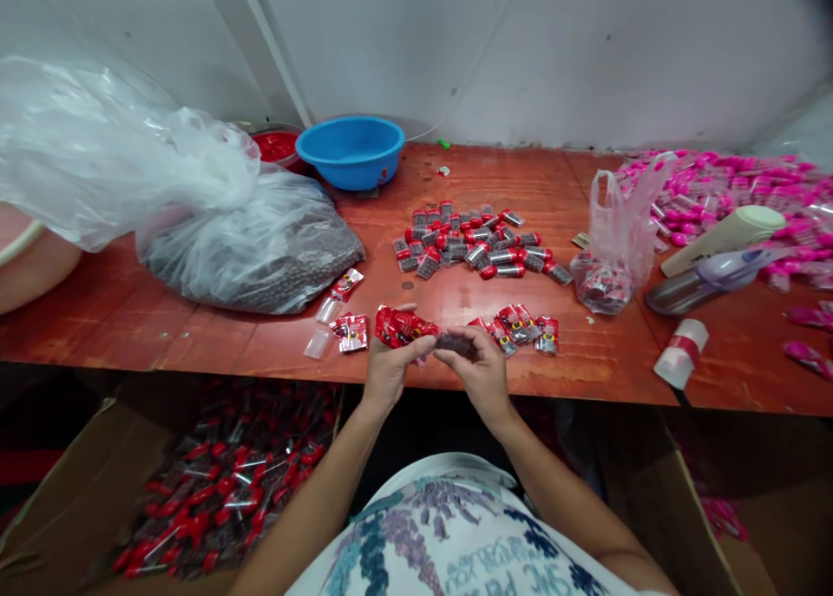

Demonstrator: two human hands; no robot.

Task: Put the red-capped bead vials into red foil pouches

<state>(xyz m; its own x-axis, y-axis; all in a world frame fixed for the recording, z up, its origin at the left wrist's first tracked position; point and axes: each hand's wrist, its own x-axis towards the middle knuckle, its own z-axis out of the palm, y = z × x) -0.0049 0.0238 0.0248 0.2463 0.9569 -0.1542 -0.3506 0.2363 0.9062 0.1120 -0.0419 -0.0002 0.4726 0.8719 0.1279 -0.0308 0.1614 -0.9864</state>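
Observation:
My left hand (390, 366) is closed around a red printed sachet (400, 325), possibly more than one, above the table's front edge. Facing it, my right hand (478, 366) grips a small clear container with dark contents (455, 344). The two held things meet or overlap between my thumbs; I cannot tell whether they are joined. Left of my hands lie red sachets (353, 332) and small clear empty containers (318, 343). Several filled red sachets (517, 323) lie right of my right hand. Beyond both hands spreads a pile of red-capped containers with dark contents (455, 240).
A clear bag of dark beads (253, 249) sits left, with a blue basin (351, 149) behind it. Rightward stand a small plastic bag (612, 258), two bottles (709, 275) and a white roll (681, 353). Pink items (748, 188) heap behind. Below, a cardboard box (71, 483) holds red-capped containers.

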